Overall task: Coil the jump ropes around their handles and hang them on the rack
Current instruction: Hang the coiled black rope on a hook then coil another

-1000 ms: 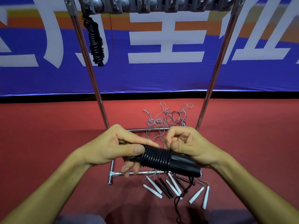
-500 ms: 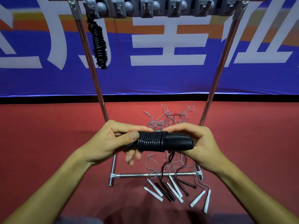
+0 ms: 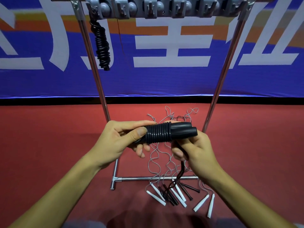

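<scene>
My left hand (image 3: 122,139) grips the coiled end of a black jump rope (image 3: 166,133), whose two handles lie side by side with rope wound round them. My right hand (image 3: 195,150) sits under the bare handle ends and pinches the loose black rope tail, which hangs down toward the floor. The metal rack (image 3: 164,9) stands in front, its grey hook bar across the top. One coiled black rope (image 3: 102,45) hangs from the leftmost hook. Several loose ropes (image 3: 177,193) with white and black handles lie tangled on the red floor under the rack.
The rack's two slanted chrome poles (image 3: 98,89) rise on either side of my hands, and its base bar (image 3: 156,178) lies on the floor below them. A blue banner with white characters (image 3: 164,46) covers the wall behind. Several hooks right of the hung rope carry nothing.
The handle bundle has risen and levelled out. My right hand moved from over the handles to beneath them, drawing the rope tail down. The view tilted up slightly.
</scene>
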The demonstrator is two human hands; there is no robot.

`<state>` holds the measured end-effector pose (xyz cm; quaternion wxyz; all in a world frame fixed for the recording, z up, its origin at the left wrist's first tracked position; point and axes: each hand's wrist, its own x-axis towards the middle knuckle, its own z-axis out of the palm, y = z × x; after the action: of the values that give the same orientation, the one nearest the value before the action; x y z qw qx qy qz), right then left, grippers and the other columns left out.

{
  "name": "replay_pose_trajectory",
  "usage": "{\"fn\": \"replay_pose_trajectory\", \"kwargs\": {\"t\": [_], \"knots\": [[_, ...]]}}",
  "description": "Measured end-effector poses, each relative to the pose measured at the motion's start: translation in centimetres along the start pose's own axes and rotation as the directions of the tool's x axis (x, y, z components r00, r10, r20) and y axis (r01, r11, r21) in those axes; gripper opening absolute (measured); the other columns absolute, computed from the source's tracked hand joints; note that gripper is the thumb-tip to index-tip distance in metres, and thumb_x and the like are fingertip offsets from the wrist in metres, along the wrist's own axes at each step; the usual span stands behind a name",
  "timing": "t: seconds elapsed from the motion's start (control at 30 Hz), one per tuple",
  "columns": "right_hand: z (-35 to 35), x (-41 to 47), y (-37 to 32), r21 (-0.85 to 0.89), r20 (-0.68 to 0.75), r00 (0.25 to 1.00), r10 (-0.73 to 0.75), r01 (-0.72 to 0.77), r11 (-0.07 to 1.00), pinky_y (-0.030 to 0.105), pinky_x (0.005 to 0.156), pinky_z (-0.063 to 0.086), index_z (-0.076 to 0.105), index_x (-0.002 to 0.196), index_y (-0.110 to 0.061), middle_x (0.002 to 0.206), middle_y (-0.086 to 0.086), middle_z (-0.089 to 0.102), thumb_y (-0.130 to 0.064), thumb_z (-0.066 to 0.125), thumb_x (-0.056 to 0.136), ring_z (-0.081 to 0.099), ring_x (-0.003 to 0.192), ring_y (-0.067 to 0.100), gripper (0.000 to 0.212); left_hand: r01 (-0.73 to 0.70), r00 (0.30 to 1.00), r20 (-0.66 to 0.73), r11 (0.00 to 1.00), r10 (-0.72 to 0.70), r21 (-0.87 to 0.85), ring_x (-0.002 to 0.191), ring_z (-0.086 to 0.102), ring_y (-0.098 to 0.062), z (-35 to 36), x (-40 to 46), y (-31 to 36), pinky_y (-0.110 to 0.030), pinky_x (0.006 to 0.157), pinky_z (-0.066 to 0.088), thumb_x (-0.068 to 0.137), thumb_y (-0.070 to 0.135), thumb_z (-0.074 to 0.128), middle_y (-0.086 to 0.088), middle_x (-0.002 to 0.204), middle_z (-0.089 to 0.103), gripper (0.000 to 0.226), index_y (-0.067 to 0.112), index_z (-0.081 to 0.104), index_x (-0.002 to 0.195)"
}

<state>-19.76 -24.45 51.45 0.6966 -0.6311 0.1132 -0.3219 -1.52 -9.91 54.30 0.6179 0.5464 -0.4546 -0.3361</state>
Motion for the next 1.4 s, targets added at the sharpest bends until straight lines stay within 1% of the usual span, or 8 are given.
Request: {"fn": "replay_pose_trajectory", "kwargs": {"t": [0.1, 0.23, 0.37, 0.57, 0.93, 1.03, 1.2, 1.4], "knots": [[0.2, -0.1, -0.1, 0.231, 0.056, 0.993, 0.109, -0.119, 0.966, 0.031, 0.054, 0.021, 0.057, 0.096, -0.007, 0.069, -0.002, 0.043, -0.009, 0.062, 0.086, 0.033, 0.056, 0.012, 0.011, -0.016, 0.998, -0.066, 0.998, 0.019, 0.055, 0.058, 0.070, -0.024, 0.7, 0.2, -0.2, -0.046, 0.063, 0.064, 0.095, 0.014, 0.064, -0.033, 0.072, 0.068, 0.032, 0.011, 0.075, 0.125], [0.6, -0.3, 0.7, 0.170, -0.004, 0.988, 0.155, -0.152, 0.974, 0.031, 0.052, 0.016, 0.053, 0.101, 0.002, 0.073, 0.005, 0.021, -0.032, 0.075, 0.090, 0.017, 0.057, 0.015, 0.041, -0.034, 0.998, -0.047, 0.989, 0.041, 0.147, 0.058, 0.068, -0.022, 1.4, 0.2, -0.9, -0.032, 0.062, 0.060, 0.096, 0.013, 0.066, -0.025, 0.074, 0.072, 0.032, 0.016, 0.074, 0.127], [0.9, -0.4, 0.7, 0.290, -0.042, 0.978, 0.205, -0.184, 0.939, 0.026, 0.050, 0.015, 0.056, 0.110, -0.007, 0.071, -0.003, 0.026, -0.025, 0.075, 0.090, 0.016, 0.056, 0.011, 0.033, -0.022, 0.999, -0.044, 0.983, 0.031, 0.184, 0.056, 0.068, -0.017, 1.9, 0.1, -0.9, -0.019, 0.059, 0.052, 0.093, 0.012, 0.067, -0.022, 0.076, 0.074, 0.034, 0.012, 0.072, 0.127], [0.9, -0.5, 0.5, 0.307, -0.083, 0.976, 0.200, -0.165, 0.937, 0.029, 0.052, 0.012, 0.056, 0.082, -0.014, 0.057, -0.015, 0.032, -0.018, 0.071, 0.094, 0.017, 0.052, 0.008, 0.020, 0.066, 0.998, 0.004, 0.986, -0.067, 0.152, 0.065, 0.070, -0.032, 1.6, 0.1, -1.3, -0.038, 0.069, 0.063, 0.094, 0.017, 0.076, -0.022, 0.084, 0.075, 0.036, 0.015, 0.070, 0.129], [-1.0, 0.5, 0.1, -0.087, 0.031, 0.982, 0.187, -0.183, 0.979, 0.036, 0.053, 0.017, 0.048, 0.077, -0.014, 0.068, 0.003, 0.022, -0.043, 0.068, 0.095, 0.019, 0.061, 0.022, 0.040, 0.083, 0.996, 0.006, 0.980, -0.086, 0.181, 0.060, 0.062, -0.020, 1.7, -0.1, -1.5, -0.045, 0.069, 0.061, 0.101, 0.017, 0.066, -0.019, 0.079, 0.071, 0.025, 0.018, 0.078, 0.123], [-1.5, 0.6, -0.7, -0.155, 0.096, 0.985, 0.147, -0.131, 0.979, 0.030, 0.050, 0.032, 0.065, 0.085, -0.019, 0.063, -0.002, 0.044, -0.026, 0.078, 0.090, 0.037, 0.056, 0.018, 0.016, 0.066, 0.998, -0.005, 0.984, -0.066, 0.163, 0.062, 0.063, -0.023, 1.6, 0.0, -1.5, -0.037, 0.067, 0.060, 0.099, 0.019, 0.067, -0.019, 0.080, 0.072, 0.025, 0.021, 0.079, 0.122], [-3.1, 1.3, -0.4, -0.236, 0.045, 0.977, 0.207, -0.191, 0.953, 0.041, 0.063, 0.058, 0.056, 0.118, -0.006, 0.099, 0.020, 0.075, 0.006, 0.079, 0.086, 0.071, 0.068, 0.029, 0.040, 0.041, 0.996, -0.077, 0.995, -0.033, 0.094, 0.060, 0.062, -0.021, 1.7, 0.1, -1.4, -0.034, 0.065, 0.063, 0.092, 0.021, 0.070, -0.015, 0.077, 0.074, 0.026, 0.030, 0.082, 0.114], [-3.3, 0.8, 1.7, -0.530, -0.172, 0.970, -0.172, 0.056, 0.846, 0.025, 0.071, 0.057, 0.075, 0.101, -0.011, 0.085, -0.001, 0.078, -0.009, 0.075, 0.094, 0.075, 0.074, 0.016, 0.007, 0.013, 0.989, -0.145, 0.999, -0.007, 0.039, 0.056, 0.059, -0.018, 1.5, 0.3, -0.7, -0.036, 0.065, 0.064, 0.091, 0.021, 0.067, -0.017, 0.075, 0.072, 0.027, 0.020, 0.078, 0.116]]}}
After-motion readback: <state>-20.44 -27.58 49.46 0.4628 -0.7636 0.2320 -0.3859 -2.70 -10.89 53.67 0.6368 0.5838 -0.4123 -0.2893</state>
